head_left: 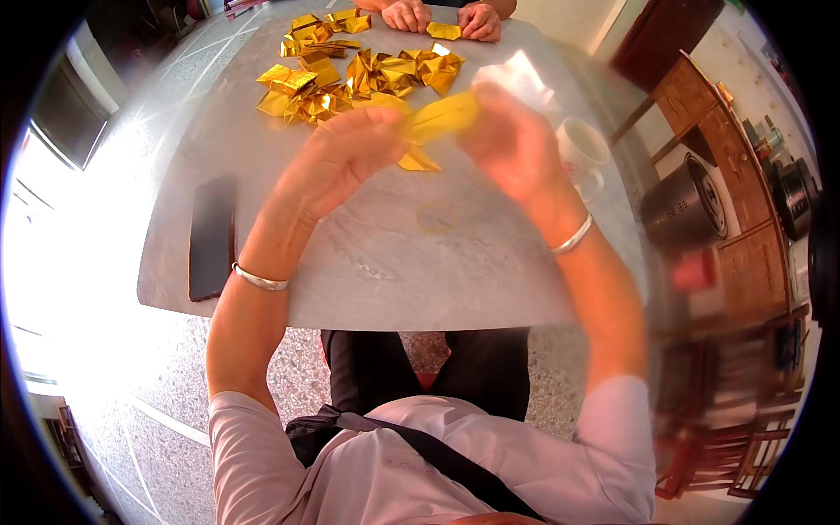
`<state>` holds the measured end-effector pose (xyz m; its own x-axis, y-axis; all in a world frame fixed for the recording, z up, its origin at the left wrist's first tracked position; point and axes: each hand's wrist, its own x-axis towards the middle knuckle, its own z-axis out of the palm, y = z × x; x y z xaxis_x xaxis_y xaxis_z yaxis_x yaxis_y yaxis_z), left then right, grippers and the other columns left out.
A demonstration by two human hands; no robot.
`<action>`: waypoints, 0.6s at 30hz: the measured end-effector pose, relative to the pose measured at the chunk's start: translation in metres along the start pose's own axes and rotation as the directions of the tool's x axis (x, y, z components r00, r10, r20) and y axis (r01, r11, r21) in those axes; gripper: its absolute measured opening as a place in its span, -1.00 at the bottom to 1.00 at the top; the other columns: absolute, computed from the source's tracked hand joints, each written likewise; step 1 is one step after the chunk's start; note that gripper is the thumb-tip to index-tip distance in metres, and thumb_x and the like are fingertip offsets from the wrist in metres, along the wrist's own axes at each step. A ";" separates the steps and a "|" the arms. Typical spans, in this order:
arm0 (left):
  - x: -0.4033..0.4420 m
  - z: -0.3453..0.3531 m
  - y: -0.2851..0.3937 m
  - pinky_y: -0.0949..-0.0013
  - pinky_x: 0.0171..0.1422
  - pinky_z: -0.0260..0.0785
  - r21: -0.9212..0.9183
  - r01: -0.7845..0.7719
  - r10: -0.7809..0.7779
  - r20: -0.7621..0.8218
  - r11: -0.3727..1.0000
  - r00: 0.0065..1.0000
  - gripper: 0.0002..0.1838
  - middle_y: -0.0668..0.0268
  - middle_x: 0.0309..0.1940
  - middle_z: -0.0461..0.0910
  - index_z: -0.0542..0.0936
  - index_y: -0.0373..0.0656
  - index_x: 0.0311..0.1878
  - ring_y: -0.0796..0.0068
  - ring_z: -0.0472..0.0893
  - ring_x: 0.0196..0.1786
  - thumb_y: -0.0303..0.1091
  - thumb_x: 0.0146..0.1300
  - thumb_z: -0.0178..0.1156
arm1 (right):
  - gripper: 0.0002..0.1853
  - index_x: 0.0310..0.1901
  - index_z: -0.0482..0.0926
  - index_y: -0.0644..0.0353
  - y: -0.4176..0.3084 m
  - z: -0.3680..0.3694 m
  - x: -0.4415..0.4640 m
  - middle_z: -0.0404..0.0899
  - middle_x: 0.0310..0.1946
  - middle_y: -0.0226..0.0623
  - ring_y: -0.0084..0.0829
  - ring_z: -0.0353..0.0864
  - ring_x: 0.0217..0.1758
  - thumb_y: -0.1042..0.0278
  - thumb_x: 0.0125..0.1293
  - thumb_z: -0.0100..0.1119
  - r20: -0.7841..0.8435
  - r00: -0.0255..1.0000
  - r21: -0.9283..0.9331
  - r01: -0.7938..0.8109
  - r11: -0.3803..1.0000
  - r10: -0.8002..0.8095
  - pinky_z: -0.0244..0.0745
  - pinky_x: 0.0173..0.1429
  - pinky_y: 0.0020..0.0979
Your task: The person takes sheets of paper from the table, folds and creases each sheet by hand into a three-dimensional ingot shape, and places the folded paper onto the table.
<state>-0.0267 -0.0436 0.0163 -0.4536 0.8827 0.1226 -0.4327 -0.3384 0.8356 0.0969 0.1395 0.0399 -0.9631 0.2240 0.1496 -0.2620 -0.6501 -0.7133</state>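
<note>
A yellow-gold paper piece (440, 117) is stretched between my two hands above the grey table (376, 262), blurred by motion. My left hand (350, 153) pinches its left end. At its right end, my right hand (514, 140) closes on it, the fingertips smeared. Folded gold paper pieces (376, 74) lie heaped beyond my hands, and another gold piece (420, 160) shows just below the held one. A silver bangle circles each wrist.
Across the table another person's hands (444, 19) hold a small gold piece (444, 31). A dark phone (213, 236) lies at the left. White paper (518, 74) and a white cup (582, 142) are at the right. Beyond stands a wooden cabinet (752, 271).
</note>
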 end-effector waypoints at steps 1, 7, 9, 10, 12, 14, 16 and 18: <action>0.000 0.000 0.000 0.56 -0.06 0.46 -0.003 0.010 -0.009 0.004 1.000 1.000 -0.79 0.32 -0.26 0.52 0.47 -0.28 -0.06 0.53 0.54 -0.20 -0.44 0.26 0.09 | -0.94 -0.34 0.48 0.18 0.000 0.001 0.000 0.51 -0.44 -0.34 -0.51 0.46 -0.43 0.44 0.21 0.01 0.009 1.000 0.001 0.000 1.000 0.000 0.33 -0.36 -0.47; 0.002 -0.003 -0.003 0.48 -0.05 0.42 -0.059 -0.031 0.033 0.032 0.998 0.999 -0.82 0.30 -0.24 0.53 0.49 -0.26 -0.15 0.50 0.51 -0.21 -0.39 0.24 0.13 | -0.92 -0.32 0.48 0.21 -0.003 0.002 -0.003 0.51 -0.43 -0.34 -0.50 0.47 -0.40 0.42 0.24 0.01 0.076 0.997 0.003 -0.031 1.000 0.030 0.36 -0.33 -0.47; 0.004 -0.011 -0.005 0.46 -0.03 0.39 -0.098 -0.069 0.074 0.049 0.993 0.996 -0.83 0.30 -0.24 0.53 0.49 -0.25 -0.16 0.51 0.50 -0.21 -0.38 0.23 0.14 | -0.90 -0.31 0.49 0.22 -0.004 0.005 -0.003 0.51 -0.42 -0.34 -0.50 0.47 -0.39 0.40 0.24 0.03 0.075 0.996 -0.018 -0.038 0.999 0.039 0.36 -0.32 -0.48; 0.003 -0.011 -0.005 0.46 -0.05 0.38 -0.112 -0.077 0.084 0.063 0.991 0.994 -0.82 0.32 -0.23 0.53 0.50 -0.24 -0.16 0.52 0.49 -0.22 -0.37 0.23 0.15 | -0.89 -0.31 0.49 0.22 -0.004 0.007 -0.004 0.51 -0.42 -0.34 -0.50 0.47 -0.38 0.39 0.25 0.03 0.073 0.996 -0.028 -0.042 0.999 0.044 0.36 -0.31 -0.48; 0.004 -0.011 -0.005 0.47 -0.10 0.34 -0.143 -0.097 0.111 0.095 0.985 0.989 -0.82 0.35 -0.23 0.53 0.51 -0.20 -0.16 0.54 0.46 -0.24 -0.34 0.22 0.16 | -0.87 -0.29 0.48 0.24 -0.004 0.012 -0.007 0.51 -0.42 -0.33 -0.49 0.47 -0.39 0.36 0.26 0.04 0.034 0.998 -0.051 -0.051 0.997 0.053 0.36 -0.31 -0.50; 0.001 -0.003 -0.002 0.52 -0.22 0.28 -0.179 -0.094 0.105 0.050 0.979 0.993 -0.89 0.44 -0.40 0.44 0.47 -0.18 -0.27 0.63 0.37 -0.37 -0.34 0.28 0.07 | -0.85 -0.28 0.48 0.25 -0.007 0.016 -0.008 0.51 -0.43 -0.33 -0.50 0.46 -0.41 0.34 0.27 0.05 0.073 0.994 -0.086 -0.078 0.993 0.085 0.36 -0.31 -0.51; -0.004 0.004 0.003 0.55 -0.30 0.22 -0.193 -0.086 0.099 0.057 0.977 0.993 -0.87 0.49 -0.50 0.37 0.44 -0.15 -0.34 0.67 0.29 -0.45 -0.34 0.31 0.02 | -0.84 -0.27 0.47 0.25 -0.007 0.017 -0.011 0.50 -0.44 -0.34 -0.52 0.45 -0.44 0.33 0.28 0.05 0.177 0.973 -0.131 -0.124 0.984 0.146 0.34 -0.32 -0.53; -0.008 0.008 0.007 0.54 -0.35 0.15 -0.189 -0.079 0.102 0.113 0.979 0.988 -0.86 0.50 -0.54 0.33 0.41 -0.12 -0.38 0.66 0.22 -0.49 -0.33 0.30 0.03 | -0.85 -0.26 0.46 0.24 -0.005 0.016 -0.016 0.50 -0.46 -0.34 -0.54 0.43 -0.47 0.32 0.30 0.05 0.217 0.966 -0.119 -0.118 0.986 0.142 0.32 -0.34 -0.54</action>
<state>-0.0201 -0.0503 0.0251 -0.4043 0.8749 0.2665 -0.5350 -0.4626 0.7070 0.1131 0.1275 0.0526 -0.9808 -0.0332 0.1919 -0.1374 -0.5805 -0.8026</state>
